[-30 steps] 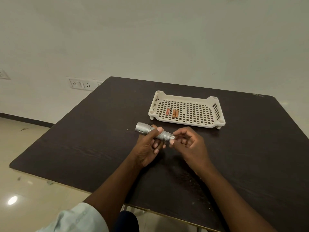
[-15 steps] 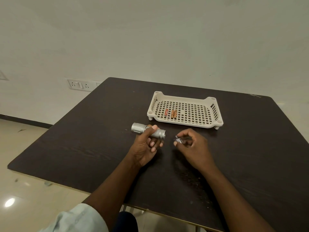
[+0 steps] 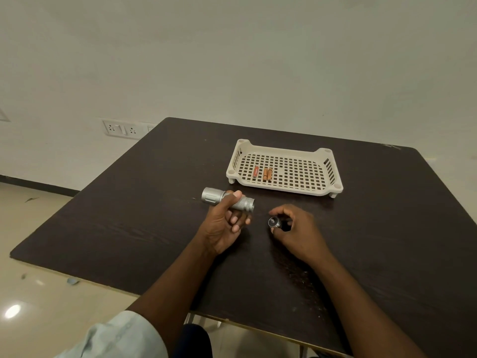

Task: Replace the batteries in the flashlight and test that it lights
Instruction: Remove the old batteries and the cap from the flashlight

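My left hand (image 3: 224, 223) grips a silver flashlight (image 3: 213, 196) around its knurled body, holding it level above the dark table (image 3: 124, 223) with the lens end pointing left and the open tail end pointing right. My right hand (image 3: 296, 228) pinches the flashlight's round tail cap (image 3: 273, 222) between thumb and fingers, a short way right of the flashlight body and apart from it. Three small orange batteries (image 3: 263, 173) lie in the left part of a cream perforated tray (image 3: 333, 187) behind my hands.
The tray stands on short feet toward the table's far side. A white wall with a socket plate (image 3: 121, 128) is behind the table. The table's left and near edges drop to a tiled floor (image 3: 38, 301).
The tail cap has come off the flashlight. My right hand has carried it rightward and down, away from the body, while my left hand keeps holding the flashlight.
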